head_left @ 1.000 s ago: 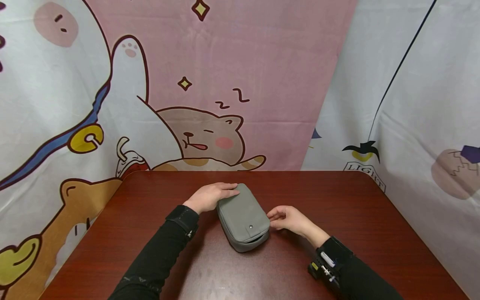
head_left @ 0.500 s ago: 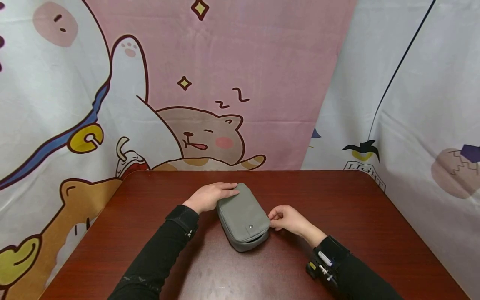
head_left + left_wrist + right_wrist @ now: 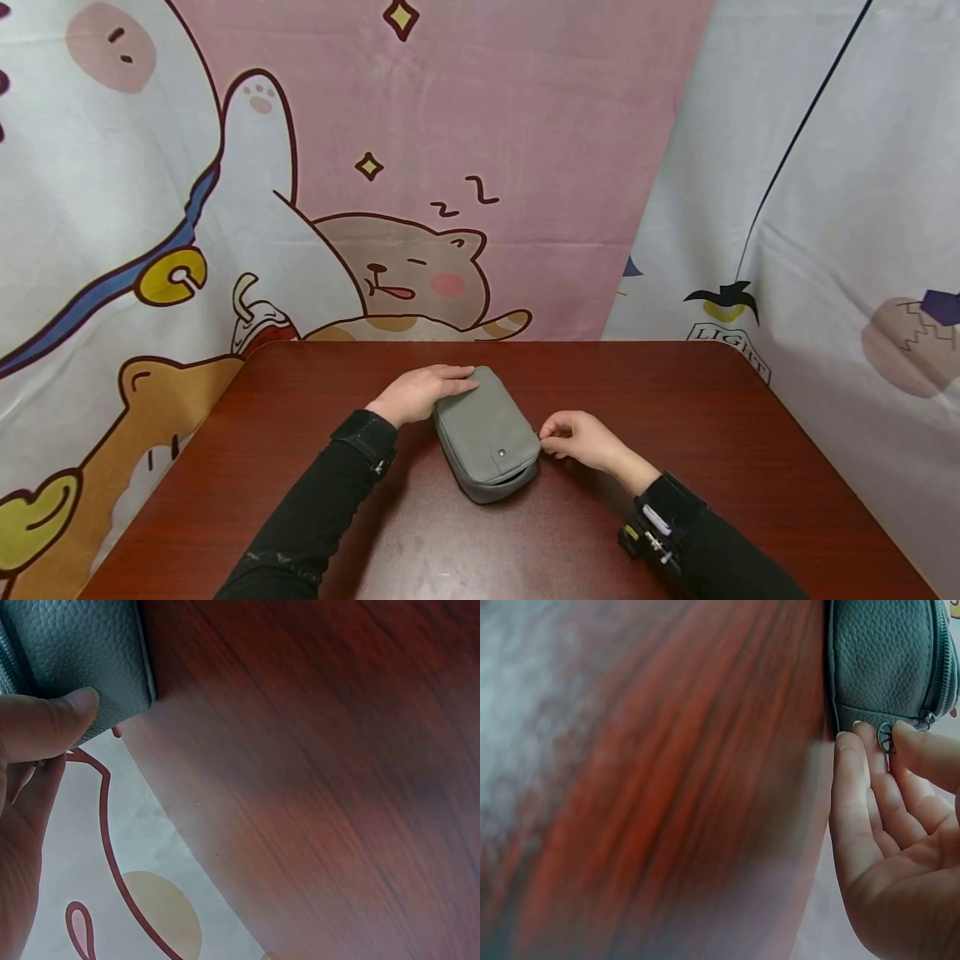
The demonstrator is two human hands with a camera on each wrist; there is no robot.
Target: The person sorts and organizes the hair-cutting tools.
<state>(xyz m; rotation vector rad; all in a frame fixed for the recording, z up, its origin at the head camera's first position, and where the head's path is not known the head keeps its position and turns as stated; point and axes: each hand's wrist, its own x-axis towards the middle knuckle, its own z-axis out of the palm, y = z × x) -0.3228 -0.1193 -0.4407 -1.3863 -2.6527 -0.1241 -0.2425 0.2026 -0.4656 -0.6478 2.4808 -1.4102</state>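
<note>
A grey-green zip pouch (image 3: 491,429) of grained material lies on the table, with a small round stud on its top. My left hand (image 3: 418,395) holds its far left end, and in the left wrist view the thumb (image 3: 71,712) presses against the pouch's side. At the near right corner my right hand (image 3: 585,440) pinches a small metal zipper pull (image 3: 886,737) between thumb and fingertips, clearest in the right wrist view. The zipper (image 3: 941,667) runs round the pouch's side. Along the near end a dark gap shows under the lid.
The pouch stands on a reddish-brown wooden table (image 3: 675,400). Behind its far edge hangs a cartoon-printed cloth (image 3: 555,167), and another pale printed cloth (image 3: 847,208) hangs at the right. Both wrists wear dark straps over black sleeves.
My right fingers have drawn closer together at the pouch's corner, and that hand has shifted very slightly right. The left hand and the pouch stay where they were.
</note>
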